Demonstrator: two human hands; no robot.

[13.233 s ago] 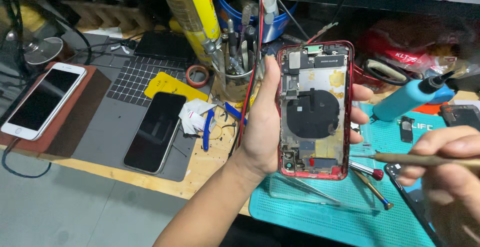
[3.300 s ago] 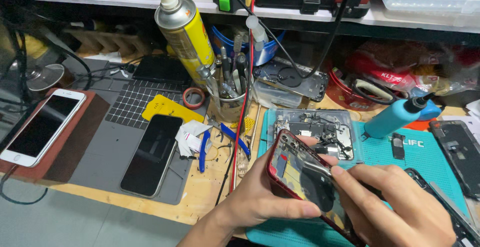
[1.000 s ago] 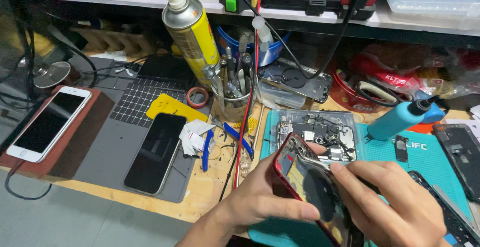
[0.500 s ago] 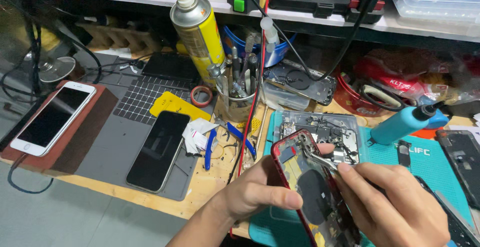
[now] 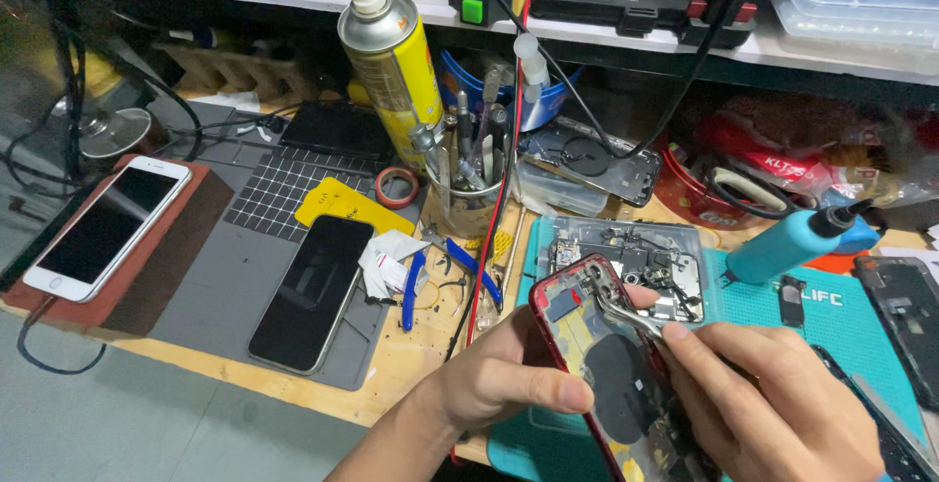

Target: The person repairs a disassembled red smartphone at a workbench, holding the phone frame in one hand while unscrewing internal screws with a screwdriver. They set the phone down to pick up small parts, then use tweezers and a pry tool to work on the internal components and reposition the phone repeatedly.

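Observation:
My left hand [image 5: 509, 374] grips an opened red phone housing [image 5: 597, 365] by its left edge, thumb across the lower side, tilted over the front of the teal mat [image 5: 861, 316]. My right hand [image 5: 773, 404] pinches metal tweezers [image 5: 626, 314] whose tips reach into the upper part of the housing's exposed insides. A dark round coil shows in the middle of the housing. Behind it lies a clear tray of small phone parts [image 5: 626, 252].
A black phone [image 5: 313, 291] lies on a grey grid mat [image 5: 254, 247], a white phone [image 5: 108, 228] on a brown pad at left. A yellow spray can [image 5: 391, 62], a tool cup [image 5: 469, 174], a blue bottle [image 5: 792, 242] and blue cutters [image 5: 416, 286] crowd the bench.
The housing went from upright and facing me to tilted low over the mat. My right hand came onto it with the tweezers, and the view shifted slightly.

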